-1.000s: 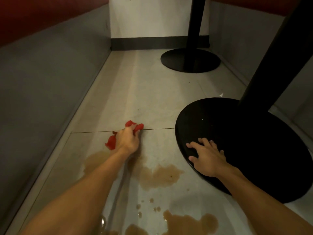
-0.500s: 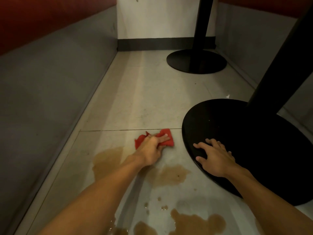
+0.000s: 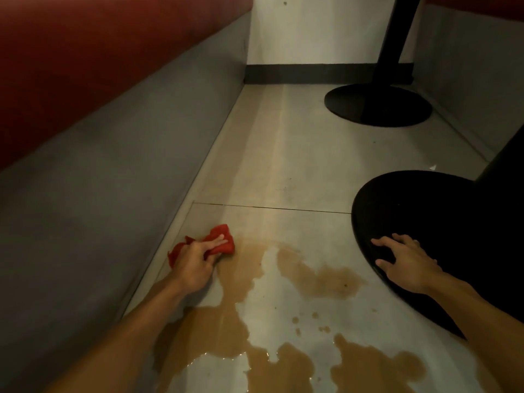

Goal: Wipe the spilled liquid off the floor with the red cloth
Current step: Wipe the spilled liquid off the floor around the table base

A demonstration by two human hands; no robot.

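Note:
A bunched red cloth [image 3: 218, 236] lies on the grey floor [image 3: 297, 171] at the far left edge of a brown spilled liquid [image 3: 243, 268]. My left hand [image 3: 195, 260] grips the cloth and presses it down, two fingers stretched over its top. The spill spreads in patches toward me, with a larger pool [image 3: 283, 364] at the bottom of the view. My right hand [image 3: 405, 263] rests flat with spread fingers on the near black round table base [image 3: 453, 222].
A grey bench base [image 3: 113, 165] under a red seat [image 3: 85, 52] walls off the left side. A second black table base [image 3: 377, 104] and its pole [image 3: 397, 35] stand at the far right by the white wall. A floor seam [image 3: 269, 207] crosses ahead of the cloth.
My left hand has swept the cloth from the middle back left toward the bench base. The view has shifted, and more of the spill shows. My right hand stays on the table base.

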